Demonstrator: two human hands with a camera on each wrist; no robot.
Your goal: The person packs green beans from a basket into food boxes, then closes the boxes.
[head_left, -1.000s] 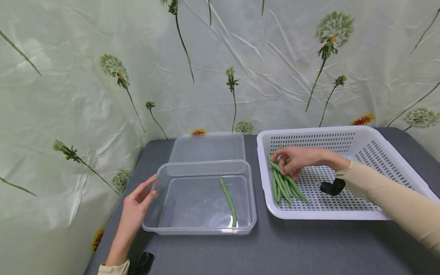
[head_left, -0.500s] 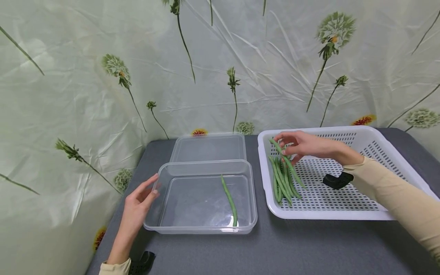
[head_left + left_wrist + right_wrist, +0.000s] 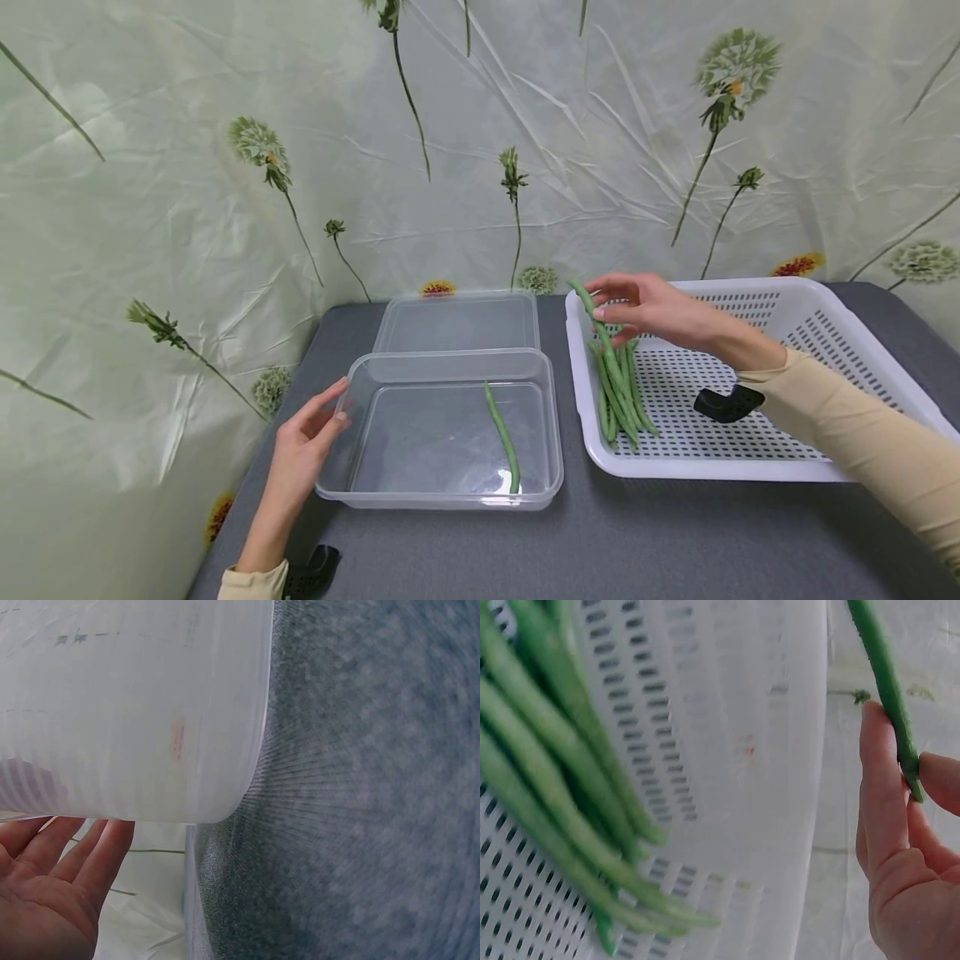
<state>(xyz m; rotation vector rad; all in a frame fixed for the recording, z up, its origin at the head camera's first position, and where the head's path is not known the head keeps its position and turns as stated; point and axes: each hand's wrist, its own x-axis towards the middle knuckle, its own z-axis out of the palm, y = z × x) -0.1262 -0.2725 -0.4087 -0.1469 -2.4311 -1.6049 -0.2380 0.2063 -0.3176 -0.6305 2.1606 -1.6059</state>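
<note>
My right hand pinches one green bean near its end between thumb and fingers, held tilted over the left side of the white perforated basket. In the right wrist view that bean stands beyond the basket's rim. Below it, several more green beans lie bunched on the basket floor. With fingers nearly straight, my left hand touches the left rim of a clear plastic container. The left wrist view has its fingertips against the container's wall. A single green bean lies inside, toward the right.
A clear flat lid lies behind the container. Both vessels stand side by side on a grey cloth-covered table, with a narrow gap between them. A flower-patterned curtain hangs right behind the table.
My right hand has lifted a green bean off the bunch and shifted it up and left toward the basket's far left corner. The left hand stays at the container's rim.
</note>
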